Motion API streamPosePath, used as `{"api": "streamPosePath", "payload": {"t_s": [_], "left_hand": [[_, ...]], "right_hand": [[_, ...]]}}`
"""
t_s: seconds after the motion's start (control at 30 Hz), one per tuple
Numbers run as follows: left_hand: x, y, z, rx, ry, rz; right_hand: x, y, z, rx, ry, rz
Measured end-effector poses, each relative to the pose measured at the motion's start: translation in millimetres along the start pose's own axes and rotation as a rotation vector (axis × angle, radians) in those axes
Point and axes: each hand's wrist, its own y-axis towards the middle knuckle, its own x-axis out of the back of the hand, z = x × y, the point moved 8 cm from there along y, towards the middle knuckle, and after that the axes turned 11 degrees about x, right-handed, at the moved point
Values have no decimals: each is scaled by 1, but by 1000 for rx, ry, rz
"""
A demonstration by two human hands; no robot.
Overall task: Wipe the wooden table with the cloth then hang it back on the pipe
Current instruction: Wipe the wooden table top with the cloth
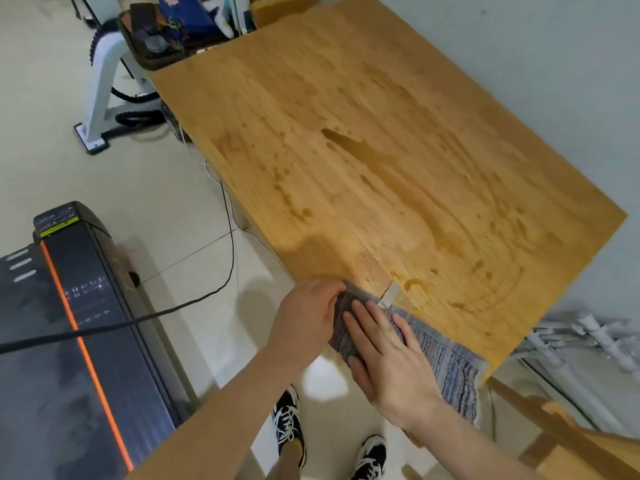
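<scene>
**A:** Where is the cloth?

**B:** The cloth (446, 355) lies on the near edge of the surface (346, 98), with part of it draped over the edge toward the floor.

**A:** And the hands?

**B:** The left hand (308, 313) is at the cloth's left end, its grip curled round bunched fabric. The right hand (388, 358) lies flat on top of the cloth, grip apart and fingers straight, pressing down.

**A:** Which step is this?

**B:** Wiping, I judge. Wet streaks (349, 140) and small puddles cover the wood beyond the cloth.

**A:** What does the next move call for?

**B:** Probably a flat, firm push away from the edge and through the puddles. The hanging comes afterwards. White pipes (588, 334) lie to the right of the cloth, though I cannot tell which one it hangs on.
</scene>
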Motion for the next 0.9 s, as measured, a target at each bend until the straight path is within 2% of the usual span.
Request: {"api": "streamPosePath", "payload": {"t_s": [0.1,0.23,0.33,0.43,0.57,0.73,0.9], "left_hand": [[22,23,26,91,-21,-70],[45,48,80,490,-269,-119],[51,65,92,622,-321,-51],[58,80,94,660,-169,36],[62,90,91,656,4,130],[64,104,80,618,196,238],[68,109,81,603,229,163]], "right_hand": [[3,26,1,-56,-36,18],[9,60,3,-113,-49,11],[14,85,4,-136,-51,-14],[18,109,3,-156,-48,-57],[25,143,0,-211,-39,-126],[32,177,-2,-197,-35,-160],[33,181,-3,-219,3,-175]]}}
